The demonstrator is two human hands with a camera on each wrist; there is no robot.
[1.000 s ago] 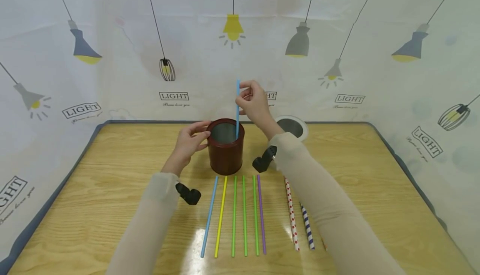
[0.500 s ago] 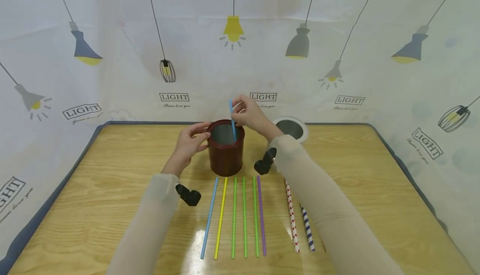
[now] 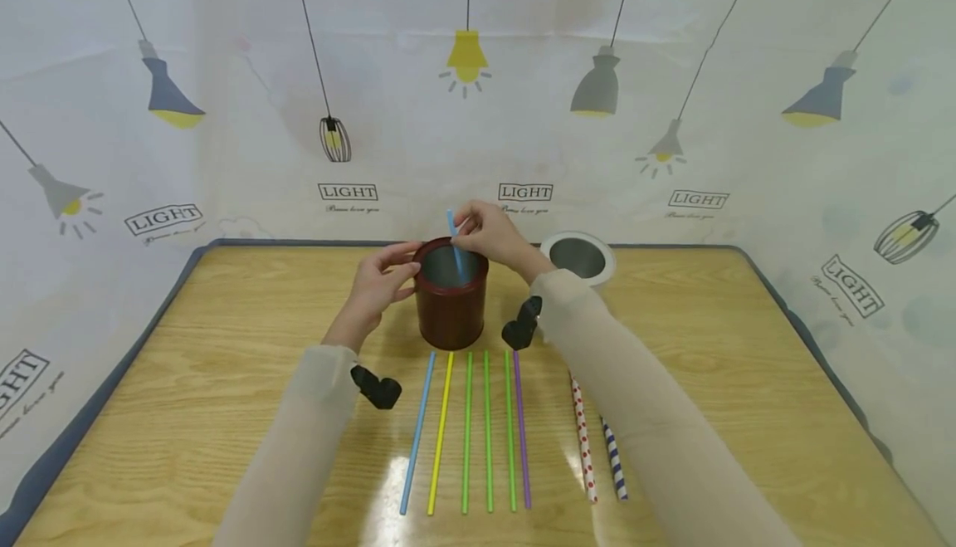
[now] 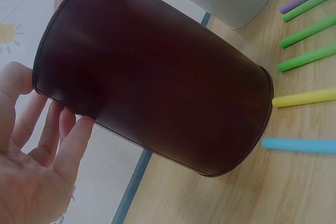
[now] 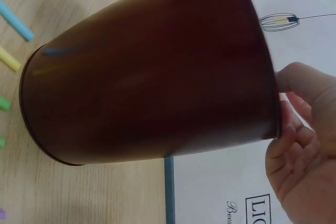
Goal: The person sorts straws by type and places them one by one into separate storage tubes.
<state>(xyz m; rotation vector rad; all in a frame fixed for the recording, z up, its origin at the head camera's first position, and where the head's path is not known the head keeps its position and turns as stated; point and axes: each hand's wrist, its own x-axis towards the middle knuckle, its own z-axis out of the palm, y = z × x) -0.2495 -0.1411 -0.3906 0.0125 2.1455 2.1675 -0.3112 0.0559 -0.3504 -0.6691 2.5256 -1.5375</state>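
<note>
Straw, blue (image 3: 455, 241), sits pinched in the right hand (image 3: 489, 236) w/ fingertips closed on its upper part, lower end already inside the dark red can (image 3: 451, 294), leaning slightly left. Judging by look, the straw is very light, thin, a bit bendy, easy to crush, so best held gently near the top between thumb and forefinger. Left hand (image 3: 377, 281) rests vs. the can's left side near the rim, fingers only lightly curved, steadying not clamping. Just below the fingers, on the wooden table (image 3: 187, 381), lies a row of loose straws: blue (image 3: 417, 432), yellow (image 3: 441, 431), three green, purple (image 3: 521, 429), then dotted (image 3: 582, 439) and striped ones further right. A silver can (image 3: 577, 255) stands right of the right hand. Head view alone shows the pinched straw and both hands; left wrist view shows the left hand's fingers (image 4: 63, 140) at the rim; right wrist view mostly shows the can wall (image 5: 152, 72).
</note>
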